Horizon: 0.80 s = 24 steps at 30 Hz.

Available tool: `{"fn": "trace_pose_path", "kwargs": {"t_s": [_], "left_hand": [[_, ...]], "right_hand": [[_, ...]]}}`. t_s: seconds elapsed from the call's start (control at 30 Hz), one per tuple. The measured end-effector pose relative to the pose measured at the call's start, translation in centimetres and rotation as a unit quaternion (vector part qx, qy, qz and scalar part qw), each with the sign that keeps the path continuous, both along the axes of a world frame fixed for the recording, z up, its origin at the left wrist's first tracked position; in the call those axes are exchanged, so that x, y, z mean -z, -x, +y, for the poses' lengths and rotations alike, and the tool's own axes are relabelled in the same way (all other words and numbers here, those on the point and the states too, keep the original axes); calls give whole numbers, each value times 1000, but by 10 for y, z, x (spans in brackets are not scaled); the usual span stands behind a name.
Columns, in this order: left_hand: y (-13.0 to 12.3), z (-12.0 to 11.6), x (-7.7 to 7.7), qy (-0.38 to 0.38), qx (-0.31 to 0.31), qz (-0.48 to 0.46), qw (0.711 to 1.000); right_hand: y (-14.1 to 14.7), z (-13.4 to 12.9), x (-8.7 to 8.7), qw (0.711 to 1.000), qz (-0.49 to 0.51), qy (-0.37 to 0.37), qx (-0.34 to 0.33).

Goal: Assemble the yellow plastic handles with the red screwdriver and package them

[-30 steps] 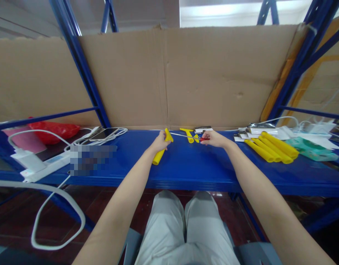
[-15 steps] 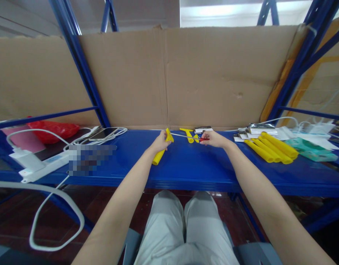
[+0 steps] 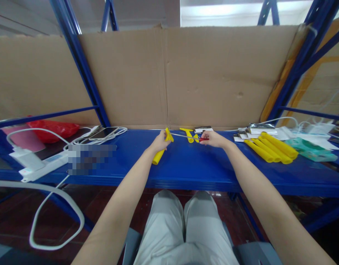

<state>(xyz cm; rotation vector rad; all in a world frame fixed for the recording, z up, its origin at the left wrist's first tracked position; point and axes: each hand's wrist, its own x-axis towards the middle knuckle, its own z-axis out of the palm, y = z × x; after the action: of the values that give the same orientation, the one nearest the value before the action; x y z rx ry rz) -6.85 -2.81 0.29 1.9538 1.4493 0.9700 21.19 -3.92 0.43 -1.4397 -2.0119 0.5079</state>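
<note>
My left hand [image 3: 159,142] is closed around a yellow T-shaped handle [image 3: 158,157], whose tube end slants toward me. In my right hand [image 3: 212,138] is a screwdriver [image 3: 204,139] with a red handle. Its thin metal shaft points left, and the tip reaches the head of the yellow handle; whether it is in a screw is too small to tell. Behind the shaft lies another yellow T-shaped piece [image 3: 189,135] on the blue table [image 3: 197,165]. A small yellow part [image 3: 196,138] sits between that piece and my right hand.
Several yellow tubes [image 3: 271,148] lie at the right beside a green plastic packet [image 3: 313,150] and white packages. A small black-and-white box [image 3: 203,129] rests at the back. On the left are a white power strip [image 3: 48,165], cables and a red bag [image 3: 57,131]. Cardboard [image 3: 213,73] closes off the back.
</note>
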Motion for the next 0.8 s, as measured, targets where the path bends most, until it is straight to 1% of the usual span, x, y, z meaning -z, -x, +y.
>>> {"fn": "trace_pose_path", "kwargs": {"t_s": [0.23,0.5,0.63,0.8], "left_hand": [[0,2,1,0,6,1,1000],[1,1,1,-6,4,12,1000],[1,0,0,-12,4,28,1000],[1,-2,-2,-14,0,56,998]], "right_hand": [[2,-3,-3,1000,-3,6,5],[1,-1,-1,1000,-20,-2,4],[3,-2,-3,996,-64,-53,18],[9,-11,-12,984,-130,-112,40]]}}
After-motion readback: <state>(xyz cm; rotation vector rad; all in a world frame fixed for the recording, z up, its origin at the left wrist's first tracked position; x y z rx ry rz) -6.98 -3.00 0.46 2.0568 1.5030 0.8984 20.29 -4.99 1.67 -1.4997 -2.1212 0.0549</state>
